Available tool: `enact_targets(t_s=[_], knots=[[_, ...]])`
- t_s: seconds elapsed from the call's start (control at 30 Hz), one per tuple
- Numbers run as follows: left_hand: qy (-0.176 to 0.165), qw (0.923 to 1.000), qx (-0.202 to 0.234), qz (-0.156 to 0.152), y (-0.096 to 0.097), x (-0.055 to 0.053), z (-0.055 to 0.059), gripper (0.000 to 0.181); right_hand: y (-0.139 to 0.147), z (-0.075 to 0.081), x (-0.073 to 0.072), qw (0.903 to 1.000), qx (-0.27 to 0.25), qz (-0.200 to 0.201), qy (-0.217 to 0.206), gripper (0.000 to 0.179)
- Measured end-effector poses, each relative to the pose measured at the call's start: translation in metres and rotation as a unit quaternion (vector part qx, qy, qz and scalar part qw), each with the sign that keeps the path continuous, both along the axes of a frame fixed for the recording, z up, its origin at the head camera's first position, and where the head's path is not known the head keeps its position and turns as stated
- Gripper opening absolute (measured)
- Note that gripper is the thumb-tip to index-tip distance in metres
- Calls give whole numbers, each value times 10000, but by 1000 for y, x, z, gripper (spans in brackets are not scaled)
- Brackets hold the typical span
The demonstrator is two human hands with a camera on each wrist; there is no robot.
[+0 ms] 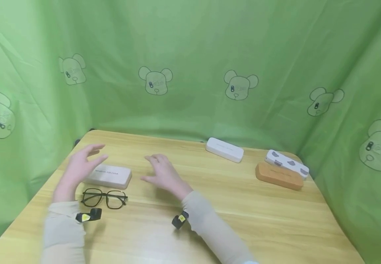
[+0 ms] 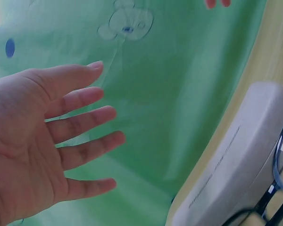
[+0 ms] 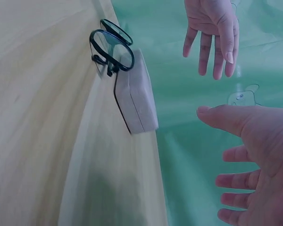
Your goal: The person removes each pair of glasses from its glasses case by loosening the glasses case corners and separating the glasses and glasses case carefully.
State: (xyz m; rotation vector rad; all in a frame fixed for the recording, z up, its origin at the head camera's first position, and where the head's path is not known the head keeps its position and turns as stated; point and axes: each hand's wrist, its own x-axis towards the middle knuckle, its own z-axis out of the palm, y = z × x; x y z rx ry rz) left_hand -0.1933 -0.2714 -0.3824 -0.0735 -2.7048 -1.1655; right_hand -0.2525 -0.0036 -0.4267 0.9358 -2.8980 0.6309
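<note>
My left hand [image 1: 79, 167] hovers over the left end of a pale glasses case [image 1: 109, 176], its fingers spread and holding nothing. In the left wrist view that left hand [image 2: 52, 136] shows a bare palm with the fingers apart. To the right of the case, my right hand [image 1: 164, 174] is above the table, thumb and fingers apart and nothing between them. Black-framed glasses [image 1: 104, 198] lie just in front of the case, lenses upright. The case looks closed in the right wrist view, where the glasses [image 3: 112, 49] stand beside it.
A white glasses case [image 1: 224, 149] lies at the table's back edge. Toward the right are an orange-brown case [image 1: 279, 176] and a white case with grey patches [image 1: 287, 163], close together. A green curtain [image 1: 190, 102] surrounds the wooden table [image 1: 243, 205] at the back and sides.
</note>
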Motion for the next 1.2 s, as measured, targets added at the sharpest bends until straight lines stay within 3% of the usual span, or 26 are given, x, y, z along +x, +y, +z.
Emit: enact_targets(t_s=[0.33,0.57,0.73,1.2], knots=[[482,9984,296,10,46,-11,5,49,39,11,-2,9993,-314,-143,146,78],[912,9945,498,-109,82,-16,-1,43,71,13,-2,9983,-375,-404,211,76],[977,9926,679,-237,107,-16,-4,43,93,12,0,9973,-358,-575,290,75],[1539,9843,-218,-837,159,-34,-12,42,150,6,-4,9941,-209,-939,497,75]])
